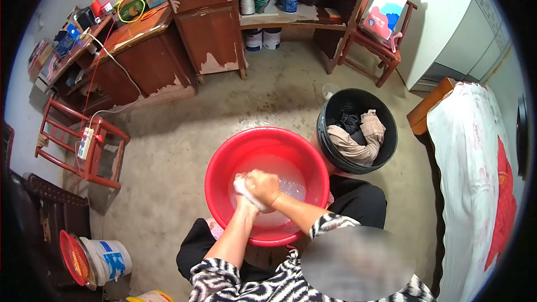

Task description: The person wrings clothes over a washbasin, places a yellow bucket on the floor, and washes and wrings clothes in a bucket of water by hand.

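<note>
The room has a bare concrete floor (pixel 168 151), with worn wooden desks (pixel 207 28) along the far wall and a bed (pixel 470 179) with a white cover to the right of the red basin (pixel 224 156). The basin stands on the floor between the person's knees and holds shallow, soapy water. Both hands meet over the middle of the basin: the left hand (pixel 245 189) and the right hand (pixel 264 185) are closed tight around a small white cloth (pixel 241 185), pressed together as if rubbing it. The cloth is bunched into a lump, so its long axis is hard to tell; the visible part sticks out toward the left of the basin, just above the water. Right of the basin, at its far side, a black bucket (pixel 327 128) holds several more clothes (pixel 358 140), beige and dark. Judging from this, the washing seems not far along: one piece is in the hands, and the pile in the bucket perhaps still waits, though I cannot tell if those are washed already.
</note>
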`<state>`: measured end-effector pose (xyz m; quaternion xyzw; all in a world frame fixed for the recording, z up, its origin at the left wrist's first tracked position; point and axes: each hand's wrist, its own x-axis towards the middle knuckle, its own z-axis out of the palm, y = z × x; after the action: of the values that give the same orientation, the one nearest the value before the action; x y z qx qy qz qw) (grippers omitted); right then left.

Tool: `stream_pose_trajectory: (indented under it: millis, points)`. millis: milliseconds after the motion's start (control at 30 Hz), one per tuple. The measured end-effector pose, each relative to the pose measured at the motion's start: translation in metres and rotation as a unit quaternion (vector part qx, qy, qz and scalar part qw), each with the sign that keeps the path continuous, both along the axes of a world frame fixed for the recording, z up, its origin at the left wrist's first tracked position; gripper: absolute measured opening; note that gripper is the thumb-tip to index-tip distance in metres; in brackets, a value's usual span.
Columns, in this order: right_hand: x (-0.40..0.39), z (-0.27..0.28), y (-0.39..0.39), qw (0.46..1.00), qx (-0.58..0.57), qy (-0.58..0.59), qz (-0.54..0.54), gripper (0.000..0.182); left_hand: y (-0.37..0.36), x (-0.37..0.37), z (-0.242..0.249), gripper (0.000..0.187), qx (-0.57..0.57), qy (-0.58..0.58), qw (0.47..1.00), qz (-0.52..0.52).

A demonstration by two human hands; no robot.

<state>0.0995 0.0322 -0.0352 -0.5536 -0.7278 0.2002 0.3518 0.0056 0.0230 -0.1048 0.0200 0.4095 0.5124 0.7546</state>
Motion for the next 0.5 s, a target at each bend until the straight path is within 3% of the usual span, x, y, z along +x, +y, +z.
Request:
stream_pose_trajectory:
  millis: [67, 100, 167, 267, 300, 367, 467, 500]
  points:
    - [0.015, -0.025, 0.019, 0.995, -0.068, -0.055, -0.051, 0.03, -0.005, 0.01, 0.016, 0.034, -0.043, 0.001, 0.998, 0.034]
    - [0.022, -0.03, 0.023, 0.99, -0.103, -0.085, -0.052, 0.034, -0.007, 0.02, 0.041, 0.033, -0.069, 0.057, 0.995, 0.039]
    - [0.029, -0.034, 0.027, 0.979, -0.148, -0.135, -0.039, 0.042, -0.01, 0.017, 0.034, 0.034, -0.127, 0.089, 0.986, 0.068]
    - [0.036, -0.033, 0.04, 0.932, -0.337, -0.13, -0.037, 0.052, -0.006, -0.003, -0.002, 0.035, -0.129, 0.17, 0.97, 0.115]
    - [0.04, -0.041, 0.043, 0.932, -0.337, -0.129, -0.035, 0.052, -0.006, -0.007, 0.008, 0.035, -0.13, 0.171, 0.97, 0.117]
    - [0.049, -0.077, 0.048, 0.888, -0.428, -0.115, -0.126, 0.047, -0.009, -0.011, 0.042, 0.04, -0.212, 0.23, 0.95, -0.008]
    - [0.035, -0.087, 0.031, 0.861, -0.474, -0.133, -0.126, 0.029, -0.009, -0.012, 0.028, 0.052, -0.208, 0.228, 0.951, 0.026]
    - [0.026, -0.102, 0.02, 0.883, -0.43, -0.148, -0.116, 0.028, -0.008, -0.012, 0.032, 0.056, -0.207, 0.216, 0.953, 0.057]
